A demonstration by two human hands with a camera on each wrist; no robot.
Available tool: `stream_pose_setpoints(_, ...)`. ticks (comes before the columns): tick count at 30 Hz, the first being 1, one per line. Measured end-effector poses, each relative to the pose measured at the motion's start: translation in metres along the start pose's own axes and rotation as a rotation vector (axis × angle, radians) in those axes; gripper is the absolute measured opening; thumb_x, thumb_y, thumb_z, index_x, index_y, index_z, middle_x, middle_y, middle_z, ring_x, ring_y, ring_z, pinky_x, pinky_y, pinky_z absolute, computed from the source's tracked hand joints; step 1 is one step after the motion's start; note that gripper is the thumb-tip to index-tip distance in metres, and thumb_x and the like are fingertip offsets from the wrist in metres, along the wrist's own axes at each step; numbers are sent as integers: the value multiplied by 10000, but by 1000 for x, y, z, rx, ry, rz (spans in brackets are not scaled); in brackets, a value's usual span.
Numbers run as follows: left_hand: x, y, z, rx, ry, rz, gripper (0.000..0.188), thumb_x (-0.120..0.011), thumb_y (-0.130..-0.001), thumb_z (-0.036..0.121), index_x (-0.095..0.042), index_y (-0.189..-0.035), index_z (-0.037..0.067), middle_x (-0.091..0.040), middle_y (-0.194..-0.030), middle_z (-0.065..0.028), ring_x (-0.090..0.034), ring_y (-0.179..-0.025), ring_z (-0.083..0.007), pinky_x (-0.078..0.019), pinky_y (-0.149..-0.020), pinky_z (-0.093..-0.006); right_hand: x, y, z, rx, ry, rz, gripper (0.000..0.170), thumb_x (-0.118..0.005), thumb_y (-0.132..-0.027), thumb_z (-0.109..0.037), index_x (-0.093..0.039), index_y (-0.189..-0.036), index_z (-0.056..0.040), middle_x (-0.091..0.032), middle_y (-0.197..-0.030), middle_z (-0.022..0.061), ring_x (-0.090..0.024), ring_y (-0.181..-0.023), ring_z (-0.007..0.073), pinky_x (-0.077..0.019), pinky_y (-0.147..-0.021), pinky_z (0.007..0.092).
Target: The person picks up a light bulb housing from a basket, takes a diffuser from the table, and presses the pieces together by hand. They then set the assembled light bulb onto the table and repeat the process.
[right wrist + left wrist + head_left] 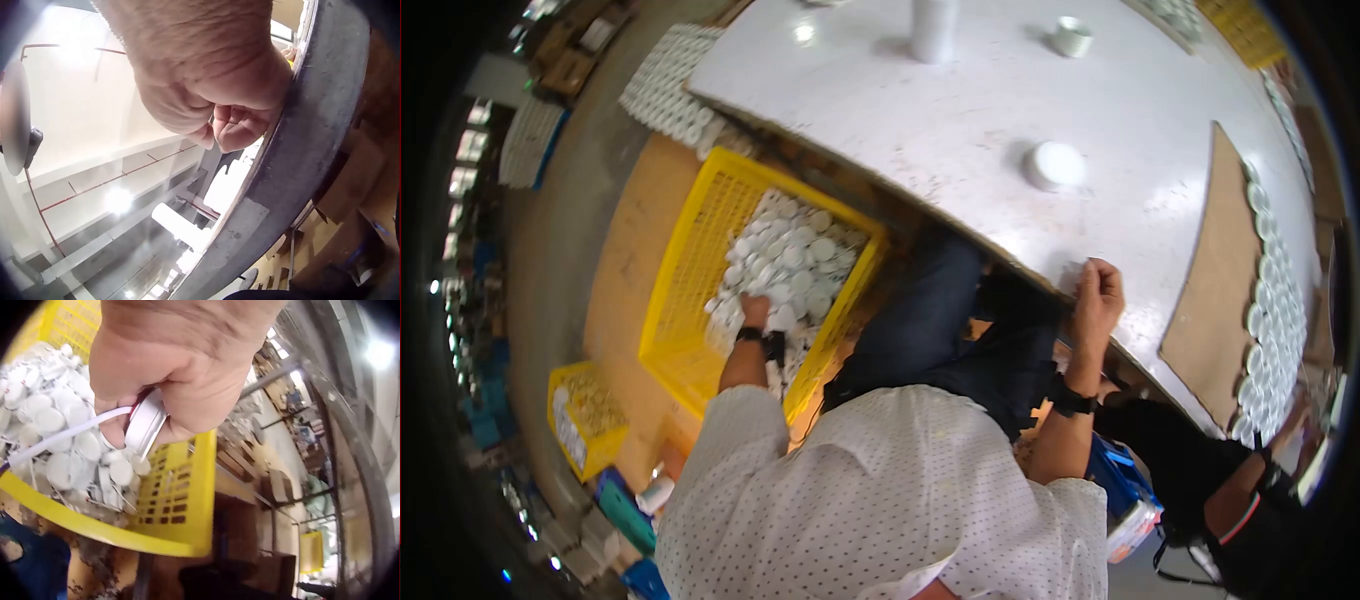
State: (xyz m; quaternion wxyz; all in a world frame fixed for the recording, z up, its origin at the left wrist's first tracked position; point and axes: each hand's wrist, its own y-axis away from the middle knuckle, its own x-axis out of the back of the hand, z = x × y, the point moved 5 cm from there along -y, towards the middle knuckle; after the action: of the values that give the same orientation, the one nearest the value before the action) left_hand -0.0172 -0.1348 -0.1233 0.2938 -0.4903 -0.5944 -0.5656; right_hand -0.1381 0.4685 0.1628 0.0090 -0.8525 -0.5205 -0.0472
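Observation:
My left hand is over the yellow basket of loose white round pieces. In the left wrist view, its thumb and fingers pinch a white round disc with a bit of red beside it. A white cable runs from beside the disc toward the left edge of that view. At the near edge of the white table rests my right hand, fingers loosely curled, nothing seen in it. Farther in on the table lies a thick white round piece.
A white cylinder and a small white roll stand farther back. Brown cardboard and rows of white round pieces line the table's right side. Another person's arm is at lower right. A smaller yellow box stands at left.

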Motion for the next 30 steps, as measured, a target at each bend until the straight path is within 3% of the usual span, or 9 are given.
stream_pose_setpoints(3,7,24,-42,1014,935,380,566,-542,-706,136,-345,-1192,-78,-614,-909,-245,-588,-838,-409,-448,-840,-400,0,0,1,11,64,-16,72,-586,-855,-94,-572,-868,-24,-533,-718,-24,-454,-619,34,-369,-542,171)
stream_pose_setpoints(4,52,23,-28,1062,880,279,595,-548,-690,126,-361,-1220,-68,-589,-1018,-255,-574,-917,-418,-448,-843,-422,2,-2,7,29,82,-9,81,-581,-856,-88,-573,-873,-9,-547,-742,-18,-467,-649,41,-382,-567,175)
stream_pose_setpoints(7,-24,-20,-28,792,1156,335,251,-558,-761,167,-627,-932,-3,-651,-812,-170,-627,-753,-291,-487,-689,-350,-2,-1,8,36,73,3,90,-595,-845,-88,-577,-867,-2,-559,-758,-14,-475,-668,50,-392,-592,183)
stream_pose_setpoints(9,51,-35,32,752,1555,319,206,-561,-820,210,-670,-833,36,-613,-654,-37,-531,-552,-91,-432,-506,-247,-4,0,6,58,58,13,78,-595,-842,-80,-582,-857,-4,-564,-747,-11,-487,-677,50,-400,-600,187)
stream_pose_setpoints(15,208,-78,161,338,1515,246,307,-536,-877,270,-643,-870,-18,-635,-718,-51,-565,-618,-101,-450,-549,-239,-3,0,1,-36,47,-18,99,-608,-832,-92,-586,-879,-8,-568,-726,-8,-490,-651,37,-410,-585,186)
stream_pose_setpoints(18,283,-76,198,-22,1525,432,236,-502,-898,160,-601,-925,-52,-619,-1066,-164,-615,-881,-175,-492,-737,-282,16,-9,-11,-44,26,18,143,-620,-826,-100,-585,-925,-3,-574,-746,-5,-495,-644,46,-421,-588,191)
stream_pose_setpoints(21,322,-68,226,-252,1446,539,185,-514,-880,107,-588,-909,-61,-597,-1111,-181,-616,-925,-211,-488,-764,-290,55,-35,-22,67,178,118,214,-652,-802,-126,-589,-952,14,-602,-780,33,-509,-642,61,-438,-586,205)
stream_pose_setpoints(28,342,-50,242,-322,1442,514,107,-553,-831,32,-592,-880,-56,-594,-1103,-198,-606,-969,-257,-478,-822,-330,213,-134,-35,252,801,547,512,-717,-711,-347,-583,-1059,5,-632,-946,188,-605,-892,300,-472,-781,368)
stream_pose_setpoints(30,337,-47,243,-306,1422,511,100,-551,-826,26,-596,-865,-55,-603,-1082,-196,-607,-971,-261,-475,-830,-334,255,-149,-28,40,989,748,620,-724,-645,-444,-584,-1068,-13,-608,-1019,221,-553,-1014,365,-440,-854,406)
